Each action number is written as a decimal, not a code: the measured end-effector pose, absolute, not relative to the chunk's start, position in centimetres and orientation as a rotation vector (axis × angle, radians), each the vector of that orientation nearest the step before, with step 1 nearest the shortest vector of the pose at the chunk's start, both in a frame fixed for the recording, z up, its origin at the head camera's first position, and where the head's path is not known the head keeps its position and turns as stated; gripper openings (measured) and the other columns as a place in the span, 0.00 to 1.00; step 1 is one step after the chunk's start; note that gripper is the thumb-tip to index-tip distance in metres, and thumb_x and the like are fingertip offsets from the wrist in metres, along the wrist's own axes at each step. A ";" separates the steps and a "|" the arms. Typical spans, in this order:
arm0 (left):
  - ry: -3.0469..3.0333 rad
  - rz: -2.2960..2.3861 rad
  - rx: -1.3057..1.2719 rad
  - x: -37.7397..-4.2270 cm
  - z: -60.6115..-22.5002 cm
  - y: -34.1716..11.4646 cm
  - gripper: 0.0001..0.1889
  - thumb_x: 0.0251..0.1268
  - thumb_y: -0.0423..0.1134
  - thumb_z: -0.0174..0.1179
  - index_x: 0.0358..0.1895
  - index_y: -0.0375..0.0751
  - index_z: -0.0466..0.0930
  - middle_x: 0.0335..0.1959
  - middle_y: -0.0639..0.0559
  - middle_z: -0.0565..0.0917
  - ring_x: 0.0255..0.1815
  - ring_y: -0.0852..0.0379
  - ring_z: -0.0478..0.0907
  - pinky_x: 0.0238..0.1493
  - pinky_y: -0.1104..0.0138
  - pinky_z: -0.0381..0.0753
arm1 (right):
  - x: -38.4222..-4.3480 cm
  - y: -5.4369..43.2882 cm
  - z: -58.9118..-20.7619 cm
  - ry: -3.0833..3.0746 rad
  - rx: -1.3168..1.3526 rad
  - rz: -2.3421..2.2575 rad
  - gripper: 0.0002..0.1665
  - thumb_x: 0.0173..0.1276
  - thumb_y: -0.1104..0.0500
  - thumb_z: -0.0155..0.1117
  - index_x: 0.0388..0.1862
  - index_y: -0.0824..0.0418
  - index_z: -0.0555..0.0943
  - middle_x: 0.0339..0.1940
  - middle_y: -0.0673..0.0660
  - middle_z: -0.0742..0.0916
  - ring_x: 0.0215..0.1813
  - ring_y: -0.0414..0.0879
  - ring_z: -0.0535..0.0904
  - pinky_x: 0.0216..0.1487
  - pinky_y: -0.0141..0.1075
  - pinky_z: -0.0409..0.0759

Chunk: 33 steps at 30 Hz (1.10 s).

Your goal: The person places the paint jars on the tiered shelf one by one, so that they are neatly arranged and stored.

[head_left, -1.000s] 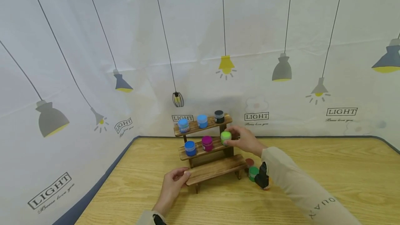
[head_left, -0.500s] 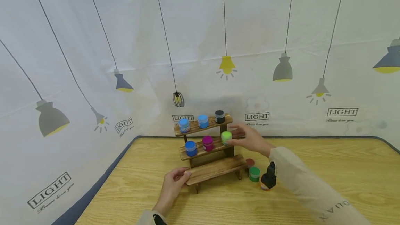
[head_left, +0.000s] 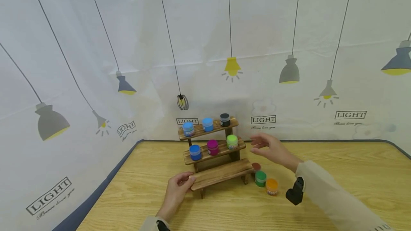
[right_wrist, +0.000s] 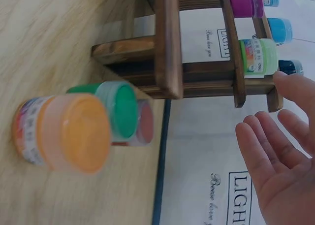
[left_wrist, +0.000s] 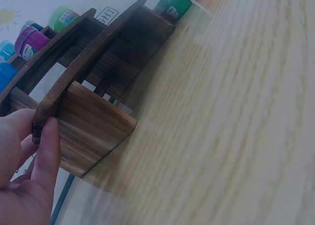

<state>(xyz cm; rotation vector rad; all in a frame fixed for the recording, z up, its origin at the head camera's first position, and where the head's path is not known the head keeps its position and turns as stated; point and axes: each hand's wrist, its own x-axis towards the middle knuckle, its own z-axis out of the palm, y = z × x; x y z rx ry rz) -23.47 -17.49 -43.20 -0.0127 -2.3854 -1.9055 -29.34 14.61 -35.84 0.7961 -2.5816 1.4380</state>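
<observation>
A three-step wooden shelf [head_left: 221, 174] stands on the table. My left hand [head_left: 177, 190] pinches the left end of its lowest step between thumb and fingers, as the left wrist view shows closely. Two light blue paint jars and a black jar [head_left: 225, 119] sit on the top step. On the middle step are a blue jar [head_left: 195, 152], a magenta jar [head_left: 212, 147] and a light green jar [head_left: 232, 142]. My right hand [head_left: 273, 149] hovers just right of the light green jar, apart from it, fingers loosely bent and holding nothing.
Right of the shelf on the wooden table [head_left: 337, 188] stand a green jar [head_left: 260, 178], an orange jar [head_left: 272, 186] and a red-brown jar [head_left: 256, 167], partly hidden by the shelf. A white cloth printed with lamps [head_left: 205, 45] hangs behind.
My right hand has let go of the light green jar and drawn away to the right, leaving it on the middle step. The orange jar has come into full view. My left hand stays put.
</observation>
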 end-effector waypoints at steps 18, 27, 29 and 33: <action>-2.386 -1.892 -0.025 -23.2 -42.9 -17.5 0.18 0.59 0.38 0.58 0.47 0.27 0.76 0.34 0.46 0.80 0.31 0.60 0.77 0.29 0.65 0.79 | -29.6 16.0 -40.4 -2.679 0.707 1.439 0.22 0.59 0.61 0.61 0.50 0.71 0.71 0.42 0.67 0.79 0.41 0.54 0.76 0.41 0.41 0.77; -2.385 -1.908 -0.011 -23.4 -43.1 -17.5 0.17 0.59 0.38 0.58 0.47 0.28 0.76 0.35 0.45 0.80 0.30 0.61 0.76 0.30 0.64 0.79 | -29.5 16.0 -41.3 -2.725 0.687 1.466 0.23 0.58 0.61 0.63 0.49 0.74 0.72 0.40 0.65 0.80 0.40 0.53 0.76 0.38 0.39 0.77; -2.384 -1.910 -0.013 -23.4 -43.1 -17.5 0.17 0.59 0.38 0.58 0.47 0.27 0.76 0.35 0.46 0.80 0.30 0.61 0.76 0.30 0.64 0.79 | -29.5 16.0 -41.4 -2.737 0.714 1.468 0.24 0.58 0.61 0.63 0.49 0.74 0.72 0.40 0.65 0.80 0.40 0.53 0.76 0.38 0.39 0.77; -2.386 -1.914 -0.014 -23.5 -43.2 -17.5 0.17 0.59 0.38 0.58 0.47 0.27 0.76 0.35 0.45 0.80 0.30 0.61 0.76 0.29 0.64 0.79 | -29.7 16.0 -41.7 -2.750 0.789 1.494 0.23 0.58 0.61 0.62 0.48 0.75 0.71 0.41 0.65 0.80 0.40 0.54 0.76 0.39 0.39 0.77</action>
